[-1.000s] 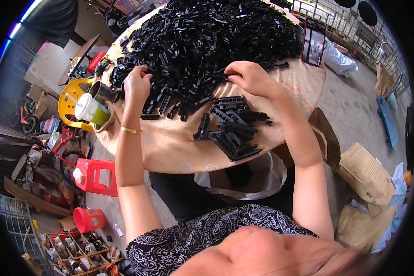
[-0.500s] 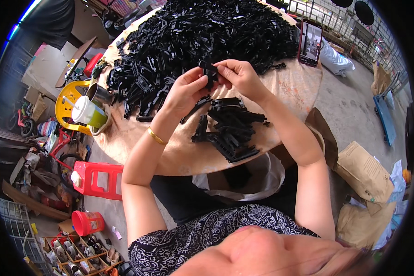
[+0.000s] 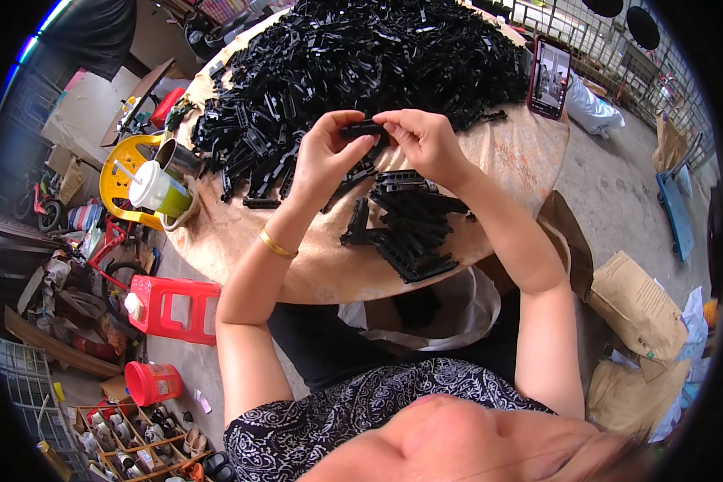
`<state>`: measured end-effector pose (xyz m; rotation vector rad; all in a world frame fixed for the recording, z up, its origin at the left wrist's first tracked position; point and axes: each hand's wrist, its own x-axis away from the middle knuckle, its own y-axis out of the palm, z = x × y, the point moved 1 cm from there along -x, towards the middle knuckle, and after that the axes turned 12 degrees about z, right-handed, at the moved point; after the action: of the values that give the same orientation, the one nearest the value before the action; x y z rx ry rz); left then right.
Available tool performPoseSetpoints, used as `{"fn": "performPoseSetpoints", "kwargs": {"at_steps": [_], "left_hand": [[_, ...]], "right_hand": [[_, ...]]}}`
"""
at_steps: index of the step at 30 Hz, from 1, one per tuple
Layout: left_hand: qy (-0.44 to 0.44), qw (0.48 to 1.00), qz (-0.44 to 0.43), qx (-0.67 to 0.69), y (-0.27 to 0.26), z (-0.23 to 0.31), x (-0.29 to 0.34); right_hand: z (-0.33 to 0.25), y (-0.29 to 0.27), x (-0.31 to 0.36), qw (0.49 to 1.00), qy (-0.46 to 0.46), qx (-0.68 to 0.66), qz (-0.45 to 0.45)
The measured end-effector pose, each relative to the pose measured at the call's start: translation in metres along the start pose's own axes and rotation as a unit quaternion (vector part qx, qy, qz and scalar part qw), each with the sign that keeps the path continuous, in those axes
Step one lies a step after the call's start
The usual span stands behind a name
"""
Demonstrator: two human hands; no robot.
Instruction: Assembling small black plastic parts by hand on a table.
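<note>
Between my two hands, over the table, is a small black plastic part (image 3: 361,129), held level. My left hand (image 3: 328,153) pinches its left end between thumb and fingers. The fingertips of my right hand (image 3: 424,147) close on its right end. Past my hands, a large heap of similar black plastic parts (image 3: 361,60) covers the far half of the round table (image 3: 514,165) with its peach cloth. Nearer to me, below my hands, lies a smaller pile of long black parts (image 3: 410,225). My fingers hide some of the held part.
A phone (image 3: 549,78) stands upright at the table's right edge. On the left, a lidded cup with a straw (image 3: 159,189) sits by a yellow stool (image 3: 120,181). A red jug (image 3: 173,310) and a red bucket (image 3: 153,384) are on the floor. Brown paper sacks (image 3: 639,301) lie right.
The black part has turned from upright to level between my hands. My fingers have shifted their hold on it, while the piles look the same.
</note>
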<state>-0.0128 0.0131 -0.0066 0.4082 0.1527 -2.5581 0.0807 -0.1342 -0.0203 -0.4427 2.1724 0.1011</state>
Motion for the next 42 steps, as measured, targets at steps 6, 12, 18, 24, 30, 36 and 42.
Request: {"fn": "performPoseSetpoints", "kwargs": {"at_steps": [6, 12, 18, 24, 30, 36, 42], "left_hand": [[0.066, 0.996, -0.018, -0.055, -0.008, 0.001, 0.000], [0.091, 0.982, -0.032, -0.163, -0.005, 0.011, 0.006], [0.123, 0.972, -0.020, -0.198, -0.008, 0.010, 0.006], [0.162, 0.964, -0.023, -0.211, -0.002, 0.021, 0.012], [0.060, 0.988, -0.080, -0.120, -0.009, 0.007, 0.001], [-0.019, 0.980, -0.171, -0.101, -0.008, 0.017, 0.015], [0.041, 0.933, -0.328, -0.139, -0.007, 0.015, 0.014]], "right_hand": [[-0.011, -0.006, -0.007, 0.991, -0.092, 0.095, 0.015], [-0.002, -0.012, -0.005, 0.984, 0.095, 0.001, -0.150], [-0.008, -0.012, -0.005, 0.984, 0.074, -0.005, -0.162], [-0.001, -0.013, -0.002, 0.988, 0.068, -0.036, -0.132], [0.002, -0.015, -0.003, 0.989, 0.028, 0.019, -0.147], [0.024, -0.033, -0.017, 0.945, 0.253, -0.124, -0.166], [0.024, -0.037, -0.014, 0.935, 0.137, 0.064, -0.320]]}}
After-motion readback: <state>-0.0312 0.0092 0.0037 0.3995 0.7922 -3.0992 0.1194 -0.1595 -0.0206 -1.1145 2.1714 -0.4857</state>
